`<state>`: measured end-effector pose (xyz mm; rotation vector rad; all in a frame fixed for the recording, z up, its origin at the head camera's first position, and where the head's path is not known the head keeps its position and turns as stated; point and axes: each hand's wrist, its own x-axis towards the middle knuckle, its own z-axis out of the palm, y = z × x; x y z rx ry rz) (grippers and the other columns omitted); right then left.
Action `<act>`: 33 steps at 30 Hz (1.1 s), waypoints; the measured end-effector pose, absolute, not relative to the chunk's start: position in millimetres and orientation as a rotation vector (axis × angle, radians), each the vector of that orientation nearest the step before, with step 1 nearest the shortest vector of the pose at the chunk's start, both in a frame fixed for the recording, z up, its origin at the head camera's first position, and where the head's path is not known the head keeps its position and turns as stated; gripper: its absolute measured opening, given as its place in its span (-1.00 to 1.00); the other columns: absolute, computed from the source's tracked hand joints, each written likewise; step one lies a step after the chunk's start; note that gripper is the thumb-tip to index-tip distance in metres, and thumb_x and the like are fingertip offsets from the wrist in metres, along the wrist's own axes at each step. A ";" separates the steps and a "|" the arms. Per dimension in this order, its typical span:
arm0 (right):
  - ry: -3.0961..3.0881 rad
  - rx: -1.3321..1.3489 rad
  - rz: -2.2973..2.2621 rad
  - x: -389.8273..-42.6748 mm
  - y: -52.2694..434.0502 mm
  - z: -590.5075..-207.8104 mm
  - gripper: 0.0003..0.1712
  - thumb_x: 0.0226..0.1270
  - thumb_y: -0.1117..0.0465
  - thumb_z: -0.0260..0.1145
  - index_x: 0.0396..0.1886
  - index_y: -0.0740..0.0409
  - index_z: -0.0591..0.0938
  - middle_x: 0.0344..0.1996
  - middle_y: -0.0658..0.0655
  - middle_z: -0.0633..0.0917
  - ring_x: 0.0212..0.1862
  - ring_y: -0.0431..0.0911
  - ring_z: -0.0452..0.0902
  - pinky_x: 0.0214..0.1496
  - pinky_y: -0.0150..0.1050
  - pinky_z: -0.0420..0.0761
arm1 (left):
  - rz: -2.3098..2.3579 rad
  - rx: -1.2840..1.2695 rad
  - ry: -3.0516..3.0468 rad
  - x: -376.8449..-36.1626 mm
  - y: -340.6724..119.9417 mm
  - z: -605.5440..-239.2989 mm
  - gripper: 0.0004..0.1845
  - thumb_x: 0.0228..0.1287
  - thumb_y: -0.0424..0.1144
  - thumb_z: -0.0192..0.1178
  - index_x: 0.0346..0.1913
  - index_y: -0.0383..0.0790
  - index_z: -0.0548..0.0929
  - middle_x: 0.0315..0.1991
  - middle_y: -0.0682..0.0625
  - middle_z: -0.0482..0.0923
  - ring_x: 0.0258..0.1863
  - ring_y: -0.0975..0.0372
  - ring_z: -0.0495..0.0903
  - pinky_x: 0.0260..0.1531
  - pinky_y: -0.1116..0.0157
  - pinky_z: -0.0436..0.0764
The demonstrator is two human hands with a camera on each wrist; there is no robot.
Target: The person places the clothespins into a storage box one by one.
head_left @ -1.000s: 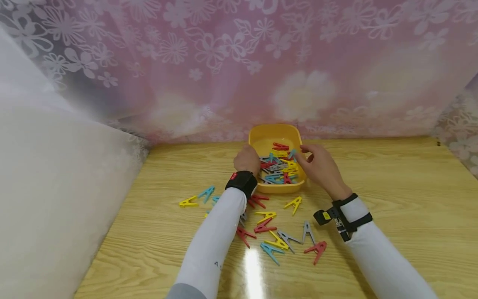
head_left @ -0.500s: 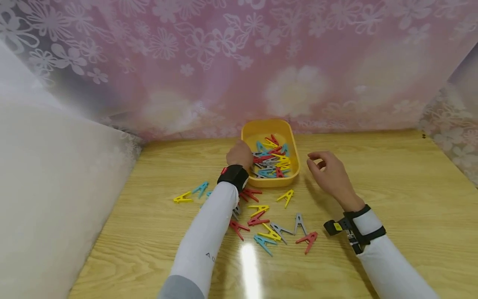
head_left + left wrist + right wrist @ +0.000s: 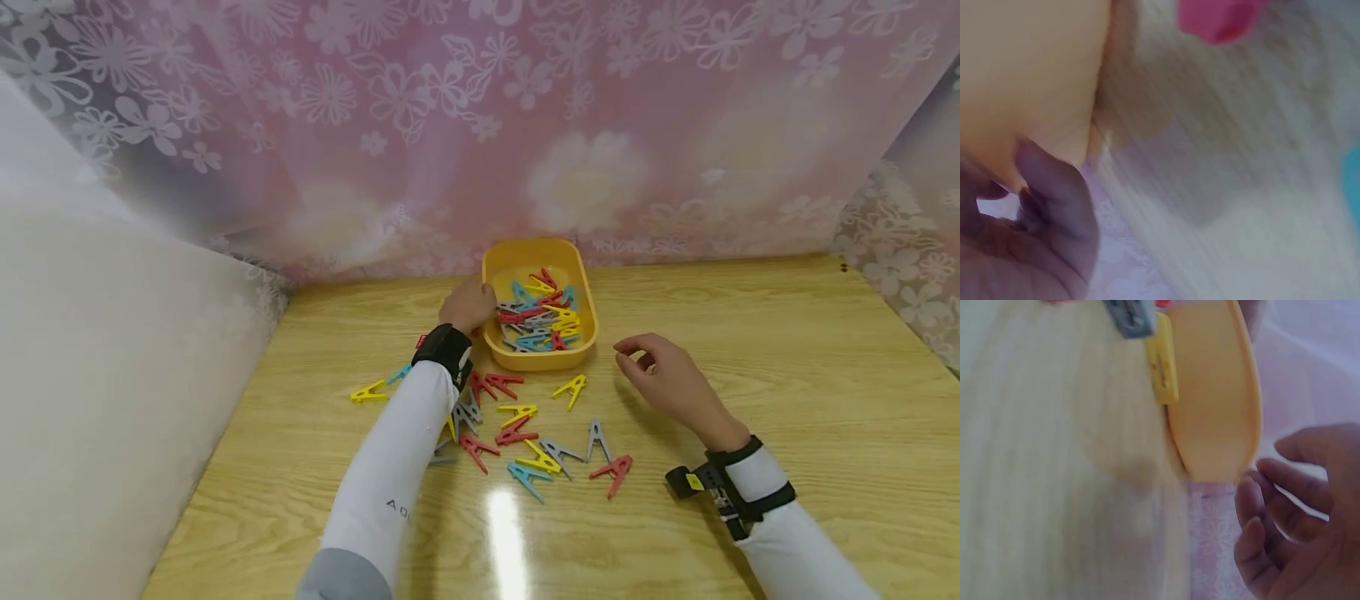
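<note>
The left hand [image 3: 467,307] rested against the left rim of the yellow tub [image 3: 581,275], its grip curled round that edge; in the left wrist view the fingers [image 3: 1054,200] lay on the tub's outer wall. The tub stood at the far side of the wooden bench [image 3: 787,333], close under the pink flowered curtain [image 3: 465,125], and held a heap of coloured pegs [image 3: 542,321]. The right hand [image 3: 663,379] hovered over the bench just to the right of the tub, apart from it, its grip loosely curled and holding nothing. Loose pegs [image 3: 525,437] lay scattered on the bench nearer the person, between the two white sleeves; a yellow peg [image 3: 570,388] lay just in front of the tub and another yellow one [image 3: 367,392] well off to the left
</note>
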<state>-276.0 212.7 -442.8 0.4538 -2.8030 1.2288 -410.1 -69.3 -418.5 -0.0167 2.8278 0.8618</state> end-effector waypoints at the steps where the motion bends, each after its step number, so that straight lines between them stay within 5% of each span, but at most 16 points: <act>1: -2.815 0.490 1.231 -276.3 210.8 -444.5 -0.64 0.46 0.11 0.13 0.06 0.28 0.57 -0.09 0.18 0.59 -0.26 -0.05 0.49 -0.37 -0.20 0.50 | 0.910 0.010 2.815 -410.0 -70.4 -418.7 -0.60 0.52 -0.12 -0.32 -0.15 -0.27 0.52 -0.44 -0.07 0.54 -0.62 0.14 0.50 -0.63 0.28 0.48; 5: -2.842 0.667 1.203 -278.1 201.2 -449.7 -0.70 0.39 0.22 0.23 0.03 0.27 0.59 -0.13 0.14 0.60 -0.32 -0.13 0.47 -0.37 -0.25 0.49 | 1.042 0.048 2.788 -412.1 -70.9 -423.0 -0.66 0.52 -0.18 -0.28 0.01 -0.32 0.44 -0.35 -0.09 0.57 -0.54 0.15 0.57 -0.58 0.30 0.52; 12: -2.893 0.943 1.138 -281.6 185.5 -454.0 -0.63 0.28 0.33 0.31 0.09 0.21 0.57 -0.20 0.08 0.59 -0.39 -0.19 0.40 -0.37 -0.30 0.47 | 1.049 -0.058 2.764 -416.3 -64.8 -424.7 -0.69 0.49 -0.15 -0.23 -0.12 -0.34 0.43 -0.44 -0.14 0.47 -0.60 0.11 0.57 -0.66 0.28 0.56; 19: -2.933 1.272 0.895 -287.6 170.0 -452.0 -0.60 0.24 0.33 0.32 0.10 0.19 0.61 0.06 0.14 0.54 -0.06 -0.07 0.48 -0.07 -0.15 0.52 | 0.978 -0.057 2.863 -411.9 -61.6 -423.1 -0.66 0.47 -0.17 -0.21 -0.01 -0.34 0.49 -0.40 -0.12 0.52 -0.51 0.10 0.58 -0.53 0.25 0.58; 22: -2.891 1.369 0.749 -290.6 162.7 -450.5 -0.64 0.20 0.31 0.37 0.04 0.18 0.65 -0.01 0.13 0.57 -0.01 -0.01 0.49 -0.02 -0.08 0.52 | 0.986 -0.048 2.890 -410.1 -62.0 -426.1 -0.63 0.48 -0.18 -0.21 0.15 -0.31 0.42 -0.28 -0.13 0.54 -0.42 0.11 0.60 -0.43 0.24 0.61; 33: -2.969 1.200 0.808 -279.1 167.5 -436.2 -0.66 0.26 0.18 0.36 0.01 0.19 0.65 -0.08 0.07 0.59 -0.09 -0.07 0.52 -0.09 -0.13 0.55 | 0.824 -0.103 2.935 -408.9 -61.6 -423.9 -0.75 0.45 -0.21 -0.10 -0.04 -0.30 0.49 -0.40 -0.08 0.50 -0.46 0.11 0.54 -0.43 0.24 0.56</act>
